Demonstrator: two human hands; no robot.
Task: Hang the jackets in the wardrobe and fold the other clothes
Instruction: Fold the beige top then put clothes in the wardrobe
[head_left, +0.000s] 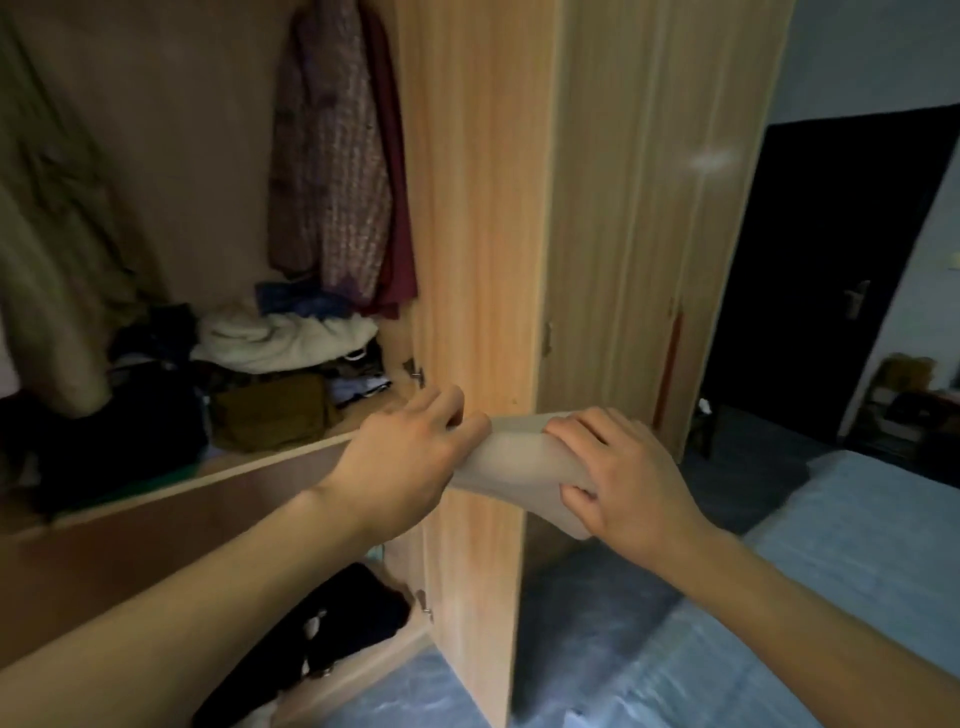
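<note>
Both my hands hold a small beige folded garment (519, 462) in front of the wardrobe's wooden side panel (478, 260). My left hand (410, 457) grips its left end, fingers curled round it. My right hand (618, 467) grips its right end, with the thumb underneath. Inside the open wardrobe hang a patterned maroon jacket (332, 171) and an olive garment (57, 218). Below them, a shelf (291, 452) carries a loose pile of clothes, including a cream fleece (280, 338) and a brown folded piece (270, 410).
Dark clothes (343, 618) lie in the lower wardrobe compartment. A closed wardrobe door (649, 208) stands to the right. A bed with a light blue sheet (831, 551) fills the lower right. A dark room door (826, 260) and cluttered items (904, 395) are at far right.
</note>
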